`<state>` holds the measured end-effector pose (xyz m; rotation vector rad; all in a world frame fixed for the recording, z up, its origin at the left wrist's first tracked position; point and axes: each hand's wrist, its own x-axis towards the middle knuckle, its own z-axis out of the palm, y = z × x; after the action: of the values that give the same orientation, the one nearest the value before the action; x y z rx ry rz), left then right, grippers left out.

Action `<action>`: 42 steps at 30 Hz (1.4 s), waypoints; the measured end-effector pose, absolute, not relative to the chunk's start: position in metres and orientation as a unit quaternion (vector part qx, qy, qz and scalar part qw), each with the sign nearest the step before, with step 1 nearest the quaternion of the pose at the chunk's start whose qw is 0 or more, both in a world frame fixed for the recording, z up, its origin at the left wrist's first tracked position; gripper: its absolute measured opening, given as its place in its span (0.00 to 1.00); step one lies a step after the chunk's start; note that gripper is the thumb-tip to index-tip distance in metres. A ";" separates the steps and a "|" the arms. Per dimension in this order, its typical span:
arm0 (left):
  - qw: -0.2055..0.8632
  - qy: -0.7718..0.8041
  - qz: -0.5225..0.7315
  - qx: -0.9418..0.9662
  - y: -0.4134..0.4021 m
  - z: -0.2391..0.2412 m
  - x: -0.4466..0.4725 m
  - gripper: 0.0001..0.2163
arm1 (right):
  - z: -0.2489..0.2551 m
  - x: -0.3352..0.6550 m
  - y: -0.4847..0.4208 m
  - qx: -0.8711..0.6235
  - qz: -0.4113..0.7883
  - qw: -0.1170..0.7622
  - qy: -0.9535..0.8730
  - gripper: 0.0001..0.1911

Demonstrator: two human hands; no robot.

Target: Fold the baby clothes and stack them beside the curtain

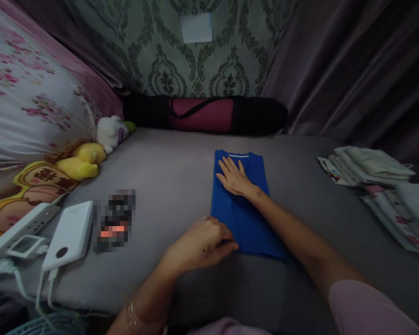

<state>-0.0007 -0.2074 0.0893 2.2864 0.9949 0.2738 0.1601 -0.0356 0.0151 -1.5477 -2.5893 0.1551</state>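
A blue T-shirt (244, 218) lies folded into a long rectangle on the grey bed sheet, its collar at the far end. My right hand (233, 177) rests flat on the upper part of the shirt, fingers spread below the collar. Beside the shirt's near left corner is my left hand (207, 242), its fingers loosely bent and the thumb apart from them. No object shows in the left hand, though its fingertips are partly hidden. Both hands carry small dark marks on the back.
Folded light-coloured clothes (373, 165) and another folded pile (401, 216) lie on the right. To the left are a white power bank (71, 235), a power strip (28, 225), a blurred-out object (115, 221) and plush toys (80, 163). A long black-and-maroon bag (202, 114) lies along the wall.
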 end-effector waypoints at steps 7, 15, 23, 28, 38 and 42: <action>0.325 0.575 0.322 0.678 -0.185 0.080 -0.020 0.19 | 0.002 0.150 -0.062 -0.480 0.060 0.054 -0.873 0.34; 0.325 0.598 0.422 0.599 -0.169 0.061 -0.032 0.17 | 0.012 0.152 -0.134 -0.348 0.108 0.037 -0.931 0.35; 0.318 0.610 0.403 0.604 -0.165 0.055 -0.032 0.16 | 0.029 0.163 -0.222 -0.257 0.175 0.062 -0.948 0.34; 0.272 0.604 0.337 0.669 -0.163 0.048 -0.027 0.15 | 0.047 0.181 -0.255 -0.181 0.248 0.077 -0.949 0.28; 0.124 0.458 0.116 0.872 -0.181 0.007 0.026 0.31 | 0.019 0.247 -0.222 -0.475 0.084 0.090 -0.871 0.35; 0.120 0.446 0.043 0.886 -0.189 0.011 0.031 0.34 | 0.017 0.248 -0.240 -0.426 0.094 0.070 -0.897 0.34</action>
<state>0.0309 -0.1892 0.0106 2.5882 1.3035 0.1248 0.2483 -0.2403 0.0169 -1.2816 -2.6992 0.2824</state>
